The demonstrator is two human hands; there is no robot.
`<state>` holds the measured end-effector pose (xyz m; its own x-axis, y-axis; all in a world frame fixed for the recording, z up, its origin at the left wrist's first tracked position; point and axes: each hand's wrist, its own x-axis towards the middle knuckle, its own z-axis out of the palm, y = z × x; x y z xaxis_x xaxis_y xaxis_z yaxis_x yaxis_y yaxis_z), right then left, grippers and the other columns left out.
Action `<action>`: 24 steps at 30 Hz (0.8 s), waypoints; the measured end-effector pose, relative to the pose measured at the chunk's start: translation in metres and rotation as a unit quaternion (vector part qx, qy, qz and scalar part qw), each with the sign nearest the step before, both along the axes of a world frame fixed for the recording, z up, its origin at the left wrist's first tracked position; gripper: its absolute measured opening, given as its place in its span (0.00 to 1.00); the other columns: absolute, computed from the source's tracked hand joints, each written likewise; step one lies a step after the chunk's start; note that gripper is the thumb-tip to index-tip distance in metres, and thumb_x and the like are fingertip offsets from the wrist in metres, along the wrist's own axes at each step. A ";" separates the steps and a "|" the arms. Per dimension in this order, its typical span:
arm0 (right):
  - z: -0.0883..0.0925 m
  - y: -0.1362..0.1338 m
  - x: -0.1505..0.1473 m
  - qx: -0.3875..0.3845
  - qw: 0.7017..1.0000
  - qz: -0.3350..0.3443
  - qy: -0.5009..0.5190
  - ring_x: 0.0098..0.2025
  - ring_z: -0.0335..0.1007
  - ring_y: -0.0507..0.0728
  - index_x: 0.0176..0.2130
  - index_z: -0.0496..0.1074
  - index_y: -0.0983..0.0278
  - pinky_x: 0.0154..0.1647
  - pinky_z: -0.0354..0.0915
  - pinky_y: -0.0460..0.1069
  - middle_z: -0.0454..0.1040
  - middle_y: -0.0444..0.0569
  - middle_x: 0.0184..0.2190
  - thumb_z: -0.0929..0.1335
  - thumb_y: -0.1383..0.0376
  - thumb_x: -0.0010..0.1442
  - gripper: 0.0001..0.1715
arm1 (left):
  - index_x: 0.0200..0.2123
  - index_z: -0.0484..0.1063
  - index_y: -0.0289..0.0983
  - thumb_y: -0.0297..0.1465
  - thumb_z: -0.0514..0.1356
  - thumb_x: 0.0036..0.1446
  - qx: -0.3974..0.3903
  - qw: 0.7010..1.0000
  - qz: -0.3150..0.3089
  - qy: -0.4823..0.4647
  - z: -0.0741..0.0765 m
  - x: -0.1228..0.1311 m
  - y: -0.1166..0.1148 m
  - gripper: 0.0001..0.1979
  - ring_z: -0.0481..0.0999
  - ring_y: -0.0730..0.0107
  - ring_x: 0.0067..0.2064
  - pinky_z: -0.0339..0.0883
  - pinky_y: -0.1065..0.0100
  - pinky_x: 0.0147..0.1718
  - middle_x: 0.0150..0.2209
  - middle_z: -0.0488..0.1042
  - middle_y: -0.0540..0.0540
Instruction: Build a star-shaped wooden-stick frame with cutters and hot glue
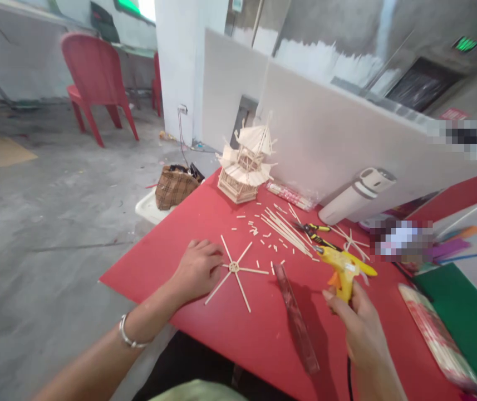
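Note:
My right hand [359, 314] grips a yellow hot glue gun [340, 267] by its handle, with the nozzle pointing left over the table. On the red table [158, 267] lies a star-shaped stick frame [242, 288], its thin wooden spokes spreading from a small ring. My left hand [198, 271] is closed at the frame's left spoke, whose outer end its fingers hide. Between my hands is a dark red, shiny strip [296, 317]. Cut stick pieces [254, 229] and longer wooden sticks [284, 231] are scattered beyond the frame.
A wooden stick pagoda model [244, 167] stands at the far corner. Yellow-black pliers [319, 236], a white flask [357, 195], a packet of sticks [438, 337] and a green board [467, 317] occupy the right side. A checked bag [175, 188] sits beyond the left edge.

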<state>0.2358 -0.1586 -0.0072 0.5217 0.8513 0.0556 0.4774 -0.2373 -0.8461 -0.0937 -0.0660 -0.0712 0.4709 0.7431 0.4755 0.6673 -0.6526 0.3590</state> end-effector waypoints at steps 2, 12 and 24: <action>0.007 0.004 -0.022 0.012 1.000 0.020 0.001 0.33 0.70 0.58 0.45 0.71 0.61 0.36 0.66 0.51 0.73 0.43 0.30 0.69 0.39 0.52 0.33 | 0.33 0.81 0.39 0.22 0.57 0.55 0.009 1.000 0.001 -0.011 0.001 -0.001 -0.001 0.12 0.74 0.63 0.40 0.62 0.58 0.40 0.41 0.81 0.44; -0.012 0.016 -0.021 -0.160 0.977 -0.053 -0.132 0.34 0.76 0.66 0.42 0.67 0.56 0.34 0.68 0.55 0.78 0.50 0.33 0.68 0.29 0.45 0.40 | 0.38 0.81 0.39 0.22 0.56 0.56 0.012 1.000 -0.012 -0.020 0.005 0.000 -0.002 0.14 0.76 0.61 0.45 0.67 0.56 0.46 0.45 0.83 0.44; -0.058 -0.030 0.071 -0.299 0.903 -0.062 -0.303 0.45 0.77 0.72 0.51 0.74 0.61 0.40 0.70 0.59 0.80 0.61 0.43 0.59 0.44 0.61 0.33 | 0.44 0.81 0.39 0.23 0.56 0.59 0.025 0.999 -0.030 0.001 0.006 0.000 0.000 0.15 0.74 0.54 0.54 0.66 0.51 0.52 0.53 0.80 0.41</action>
